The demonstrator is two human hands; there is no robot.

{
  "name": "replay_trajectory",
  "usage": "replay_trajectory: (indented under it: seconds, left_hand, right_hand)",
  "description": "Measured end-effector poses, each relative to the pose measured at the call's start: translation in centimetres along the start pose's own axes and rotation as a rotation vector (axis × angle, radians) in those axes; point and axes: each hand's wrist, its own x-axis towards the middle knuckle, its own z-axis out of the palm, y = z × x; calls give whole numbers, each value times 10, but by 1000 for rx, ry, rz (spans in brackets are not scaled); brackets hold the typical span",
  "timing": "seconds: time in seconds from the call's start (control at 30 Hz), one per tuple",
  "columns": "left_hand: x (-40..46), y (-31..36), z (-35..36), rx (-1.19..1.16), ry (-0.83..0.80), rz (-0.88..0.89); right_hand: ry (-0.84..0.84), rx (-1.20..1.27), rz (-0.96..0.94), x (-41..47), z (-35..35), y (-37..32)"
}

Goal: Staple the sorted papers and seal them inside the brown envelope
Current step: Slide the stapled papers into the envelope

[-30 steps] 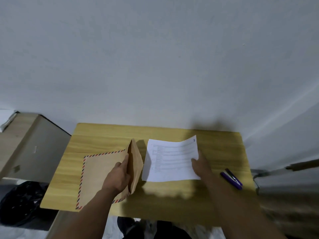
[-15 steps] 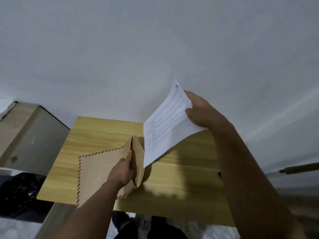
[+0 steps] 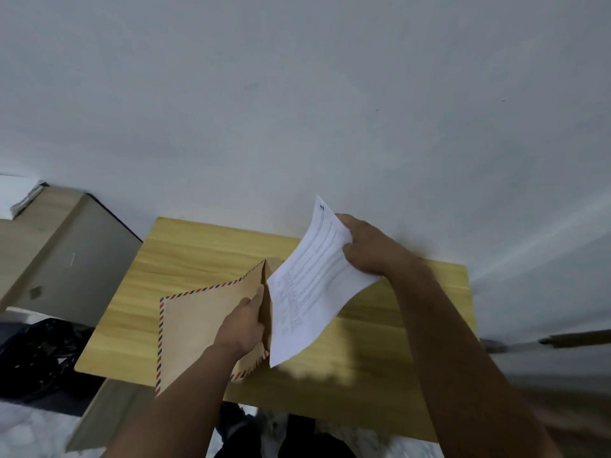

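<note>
A brown envelope (image 3: 198, 328) with a red and blue striped border lies on the wooden table (image 3: 185, 256), its mouth facing right. My left hand (image 3: 243, 327) grips the envelope's open edge and holds the mouth apart. My right hand (image 3: 367, 247) pinches the far end of the white printed papers (image 3: 310, 285), which slope down to the left. The papers' lower edge sits right at the envelope's mouth, next to my left hand. No stapler shows; my right arm covers the table's right side.
A grey wall rises behind the table. A pale wooden cabinet (image 3: 53, 256) stands to the left, with a black plastic bag (image 3: 36, 355) on the floor below it. A dark rod (image 3: 575, 340) sticks in from the right edge.
My right hand lifted the papers off the table, then lowered them leftward until their edge reached the envelope's mouth. My left hand kept hold of the envelope's opening.
</note>
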Motion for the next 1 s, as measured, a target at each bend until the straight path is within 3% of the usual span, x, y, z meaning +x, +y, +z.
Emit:
replay_trajectory:
  seconds: [0.47, 0.77, 1.0]
  left_hand:
    - [-5, 11, 7, 136, -5, -8]
    - [4, 31, 8, 4, 117, 15]
    - [10, 43, 3, -82, 202, 51]
  right_hand:
    - [108, 13, -3, 9, 15, -14]
    - [141, 111, -80, 16, 81, -6]
    - [66, 109, 4, 16, 111, -4]
